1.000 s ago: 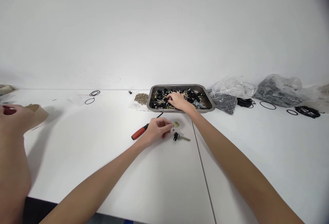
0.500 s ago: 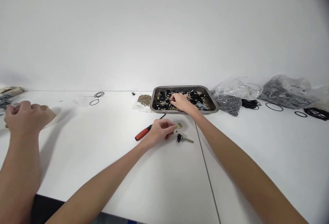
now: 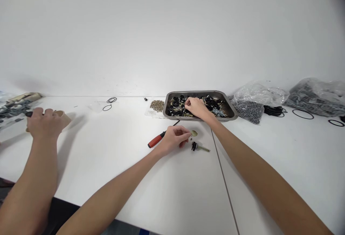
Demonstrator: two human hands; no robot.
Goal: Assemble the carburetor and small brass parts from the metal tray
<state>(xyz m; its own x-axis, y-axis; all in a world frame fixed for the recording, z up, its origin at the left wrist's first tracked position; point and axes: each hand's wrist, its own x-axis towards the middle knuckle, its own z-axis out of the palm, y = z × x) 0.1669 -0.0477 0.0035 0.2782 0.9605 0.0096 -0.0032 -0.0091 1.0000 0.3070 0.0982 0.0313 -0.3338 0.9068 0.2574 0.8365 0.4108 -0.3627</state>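
Observation:
My left hand (image 3: 176,139) hovers low over the table with thumb and fingers pinched together; whatever they hold is too small to make out. By its fingertips lie a brass-coloured disc (image 3: 194,133) and a tiny dark piece (image 3: 191,139). Just right of them, a threaded bolt with a black fitting (image 3: 199,147) rests on the table. A red-handled tool (image 3: 155,140) with a bent dark shaft is partly hidden behind my left hand. My right hand (image 3: 198,108) reaches into a metal tray (image 3: 234,114) of black and brass parts, fingertips closed among them; their contents are hidden.
At left, a co-worker's hand (image 3: 45,123) grips a beige container (image 3: 65,119) near grey parts (image 3: 13,109). Small brass pieces (image 3: 157,105) lie beside the tray. Plastic bags of grey parts (image 3: 249,109), black cord (image 3: 273,111) and black rings (image 3: 303,114) line the wall at right.
The view has turned slightly left, so everything sits further right in the picture. Both my hands keep nearly the same places and poses relative to the tray and table parts.

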